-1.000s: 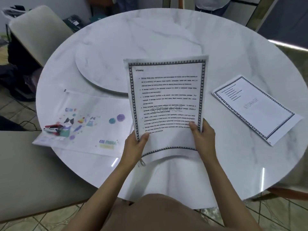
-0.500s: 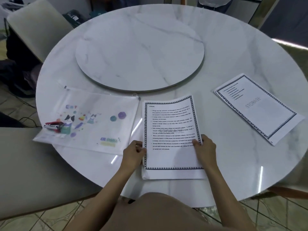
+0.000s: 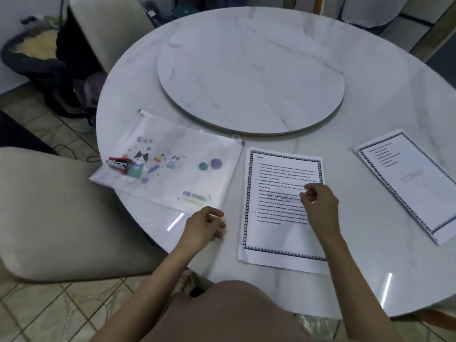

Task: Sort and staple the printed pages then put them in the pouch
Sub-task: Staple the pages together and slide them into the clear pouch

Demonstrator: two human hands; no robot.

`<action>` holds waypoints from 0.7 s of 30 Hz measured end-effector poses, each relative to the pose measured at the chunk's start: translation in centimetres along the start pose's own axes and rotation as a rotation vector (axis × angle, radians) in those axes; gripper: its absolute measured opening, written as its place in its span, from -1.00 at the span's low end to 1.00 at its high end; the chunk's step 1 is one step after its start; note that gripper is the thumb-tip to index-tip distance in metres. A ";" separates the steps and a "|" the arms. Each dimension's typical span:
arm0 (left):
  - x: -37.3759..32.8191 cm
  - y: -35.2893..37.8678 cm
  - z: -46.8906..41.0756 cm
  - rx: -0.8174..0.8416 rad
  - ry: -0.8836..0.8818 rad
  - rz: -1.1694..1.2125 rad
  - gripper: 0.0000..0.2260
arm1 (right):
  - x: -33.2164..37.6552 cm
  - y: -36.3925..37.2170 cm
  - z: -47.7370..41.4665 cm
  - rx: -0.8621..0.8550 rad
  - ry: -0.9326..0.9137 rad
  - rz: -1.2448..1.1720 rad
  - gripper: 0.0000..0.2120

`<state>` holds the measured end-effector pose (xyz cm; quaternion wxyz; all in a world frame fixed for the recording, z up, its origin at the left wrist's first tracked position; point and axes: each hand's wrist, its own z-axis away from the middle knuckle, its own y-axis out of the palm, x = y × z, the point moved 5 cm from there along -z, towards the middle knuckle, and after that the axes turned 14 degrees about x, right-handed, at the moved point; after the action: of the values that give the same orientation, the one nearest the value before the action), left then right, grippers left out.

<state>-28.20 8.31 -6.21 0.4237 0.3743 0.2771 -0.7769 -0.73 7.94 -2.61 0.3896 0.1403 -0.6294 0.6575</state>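
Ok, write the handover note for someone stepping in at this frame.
Left hand: loosely curled, holding nothing, by the near edge of the pouch.
Right hand: loosely curled over the middle stack, gripping nothing.
Second set lies on the right; red stapler at the pouch's left end.
Done: two piles laid out; staples not visible.
Left: staple, then load the pouch.

A single wide-angle head camera looks forward and steeply down onto the round marble surface (image 3: 382, 99), close above the fingers (image 3: 313, 188); tiled floor (image 3: 37, 312) shows left of them.
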 end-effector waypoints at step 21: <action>2.3 -14.4 2.7 -0.084 0.036 -0.022 -0.88 | 28.3 26.1 -5.9 0.628 -0.616 0.262 -0.63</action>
<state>-42.46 12.28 -4.89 0.4252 0.3672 0.3212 -0.7623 -35.55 25.46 -3.23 0.0363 0.3599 -0.4985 0.7878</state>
